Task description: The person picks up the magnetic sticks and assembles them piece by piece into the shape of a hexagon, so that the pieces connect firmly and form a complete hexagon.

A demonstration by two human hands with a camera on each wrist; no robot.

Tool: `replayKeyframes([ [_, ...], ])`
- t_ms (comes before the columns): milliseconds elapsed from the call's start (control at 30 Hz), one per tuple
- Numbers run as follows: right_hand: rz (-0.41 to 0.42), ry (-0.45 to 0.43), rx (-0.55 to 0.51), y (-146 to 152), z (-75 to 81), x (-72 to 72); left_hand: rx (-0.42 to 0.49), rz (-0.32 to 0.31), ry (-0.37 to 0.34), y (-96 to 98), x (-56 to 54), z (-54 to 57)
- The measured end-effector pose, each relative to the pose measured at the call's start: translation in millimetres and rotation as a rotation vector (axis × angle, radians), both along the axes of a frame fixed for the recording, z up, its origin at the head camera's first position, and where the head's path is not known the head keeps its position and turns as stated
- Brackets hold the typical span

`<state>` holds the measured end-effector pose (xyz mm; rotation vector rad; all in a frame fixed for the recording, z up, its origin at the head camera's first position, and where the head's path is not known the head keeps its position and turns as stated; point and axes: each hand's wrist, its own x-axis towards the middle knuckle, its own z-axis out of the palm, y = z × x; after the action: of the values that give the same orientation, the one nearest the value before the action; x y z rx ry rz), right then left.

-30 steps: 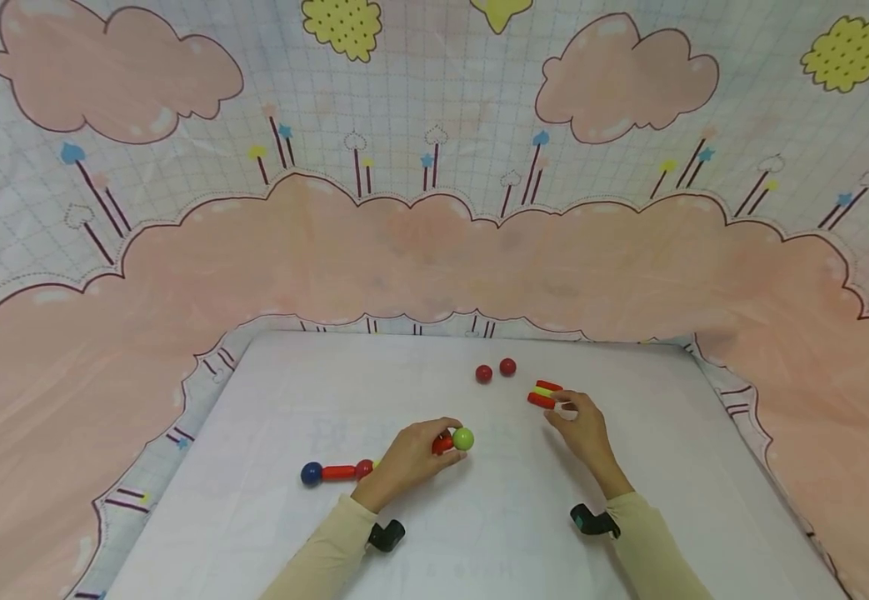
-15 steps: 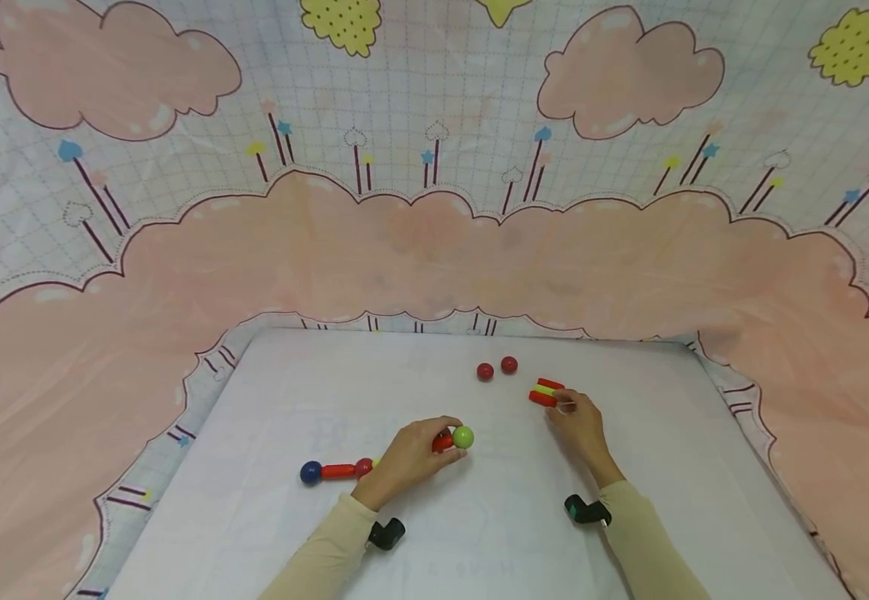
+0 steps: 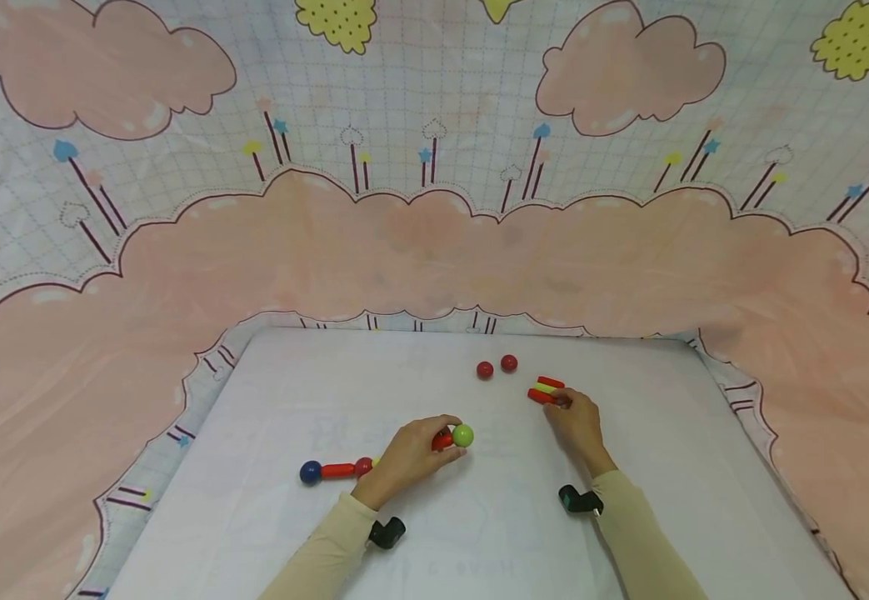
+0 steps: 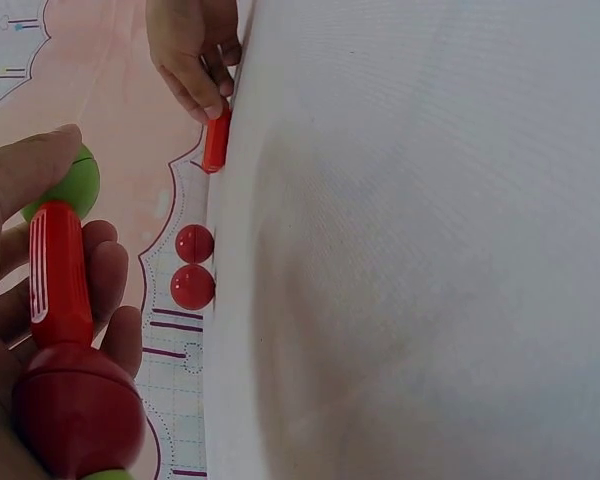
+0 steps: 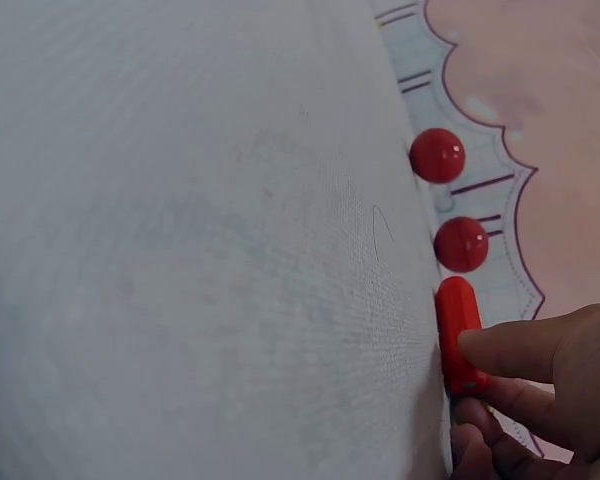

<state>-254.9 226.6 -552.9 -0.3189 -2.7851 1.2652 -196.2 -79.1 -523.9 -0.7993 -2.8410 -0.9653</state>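
Note:
My left hand [image 3: 407,460] grips one end of a chain of toy magnetic rods and balls. A green ball [image 3: 462,435] tips the chain beyond my fingers, joined to a red rod [image 4: 62,275] and a dark red ball [image 4: 78,410]. Part of the chain is hidden under the hand; its other end shows a red rod [image 3: 338,471] and a blue ball [image 3: 310,472] on the table. Farther right, my right hand [image 3: 579,423] pinches the near red rod [image 5: 458,335] with thumb and fingers. Beside it lie a yellow-green rod [image 3: 546,387] and another red rod [image 3: 551,382].
Two loose red balls [image 3: 485,370] [image 3: 509,362] lie near the far side of the white table [image 3: 314,383], left of the rods. A patterned cloth [image 3: 419,250] with peach clouds hangs behind and around the table.
My right thumb and fingers have drawn together on the near red rod, and the right wrist has shifted slightly left and away from me. The left hand and chain stay almost still.

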Motion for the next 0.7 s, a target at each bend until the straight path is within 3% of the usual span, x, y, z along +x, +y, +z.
replayKeyframes([
  [467,0.032,0.001,-0.008,1.4,0.7,5.6,0.003,-0.002,0.017,-1.2,-0.2,-0.3],
  [700,0.055,0.045,-0.005,-2.2,14.1,10.1,0.010,0.001,0.017,-1.4,0.4,-0.3],
])
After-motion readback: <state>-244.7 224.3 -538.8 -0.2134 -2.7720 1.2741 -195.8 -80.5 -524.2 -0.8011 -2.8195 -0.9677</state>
